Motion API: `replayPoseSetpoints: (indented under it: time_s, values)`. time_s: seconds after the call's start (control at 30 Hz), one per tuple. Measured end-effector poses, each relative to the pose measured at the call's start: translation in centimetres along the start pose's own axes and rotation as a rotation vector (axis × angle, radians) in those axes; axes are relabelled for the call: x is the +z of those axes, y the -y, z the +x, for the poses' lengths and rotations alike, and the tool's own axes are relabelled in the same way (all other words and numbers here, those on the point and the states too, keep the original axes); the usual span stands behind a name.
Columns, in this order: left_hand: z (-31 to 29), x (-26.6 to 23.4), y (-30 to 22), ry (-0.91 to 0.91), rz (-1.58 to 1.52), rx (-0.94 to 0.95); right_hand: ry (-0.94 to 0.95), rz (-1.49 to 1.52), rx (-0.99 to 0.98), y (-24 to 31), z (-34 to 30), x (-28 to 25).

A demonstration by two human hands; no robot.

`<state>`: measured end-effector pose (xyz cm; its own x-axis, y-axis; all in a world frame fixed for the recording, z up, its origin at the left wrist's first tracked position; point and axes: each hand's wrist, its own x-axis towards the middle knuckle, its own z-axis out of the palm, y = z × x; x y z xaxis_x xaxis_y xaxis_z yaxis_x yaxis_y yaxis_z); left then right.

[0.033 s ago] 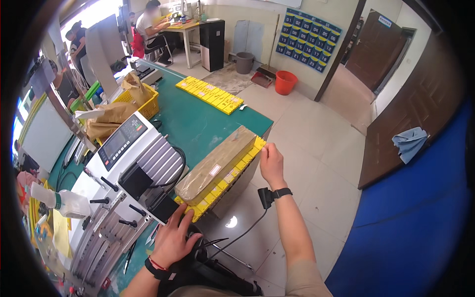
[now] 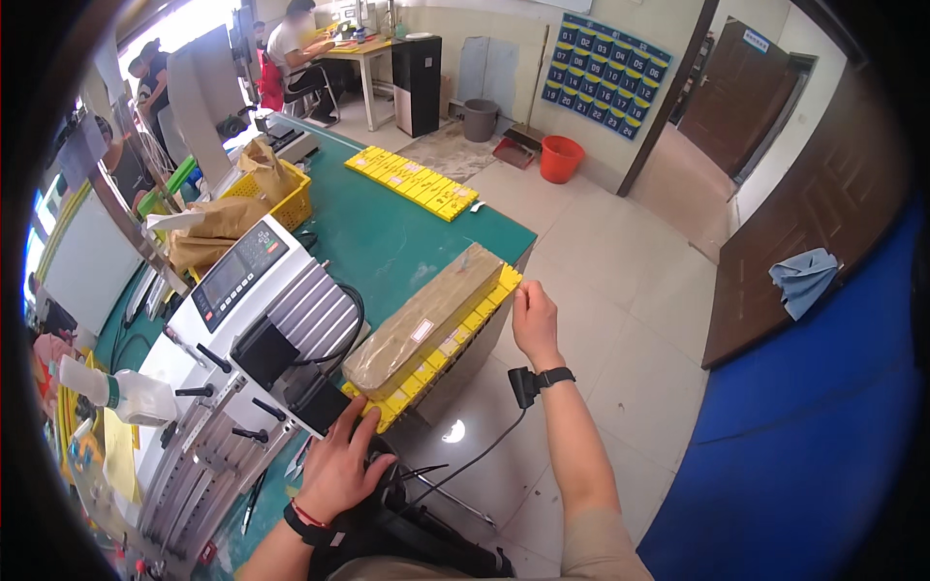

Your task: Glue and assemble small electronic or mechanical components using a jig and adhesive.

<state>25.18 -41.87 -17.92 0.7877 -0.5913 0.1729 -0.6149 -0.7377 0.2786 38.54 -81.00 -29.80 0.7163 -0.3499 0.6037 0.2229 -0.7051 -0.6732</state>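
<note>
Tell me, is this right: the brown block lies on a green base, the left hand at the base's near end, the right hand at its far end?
The base is yellow, not green, in the head view. The brown block lies on it, left hand at the near end, right hand at the far end.

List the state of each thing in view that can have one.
Left hand: spread, fingers touching yellow strip
Right hand: curled at the strip's far end, grip unclear
Yellow strip: lying along the block
Block: wrapped, lying flat
Yellow panel: lying flat
Basket: holding brown paper
Red bucket: upright
Near door: open
Cloth: hanging on door
</note>
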Motion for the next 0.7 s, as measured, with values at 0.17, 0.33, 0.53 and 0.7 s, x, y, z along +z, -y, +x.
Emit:
replayPoseSetpoints:
  time_s: [0.17, 0.33, 0.53, 0.7]
  values:
    - [-0.3, 0.2, 0.2, 0.021, 0.021, -0.003, 0.123, 0.077, 0.190, 0.8, -1.3, -0.8]
    - [-0.4, 0.1, 0.2, 0.037, 0.005, -0.002, 0.001, -0.106, -0.187, 2.8, -2.3, -2.7]
    - [-0.1, 0.4, 0.2, 0.029, 0.012, 0.006, 0.041, -0.021, -0.275, 4.8, -2.4, -2.4]
    - [-0.5, 0.7, 0.2, 0.060, -0.139, -0.068, 0.040, 0.006, -0.242, 4.3, -2.0, -1.9]
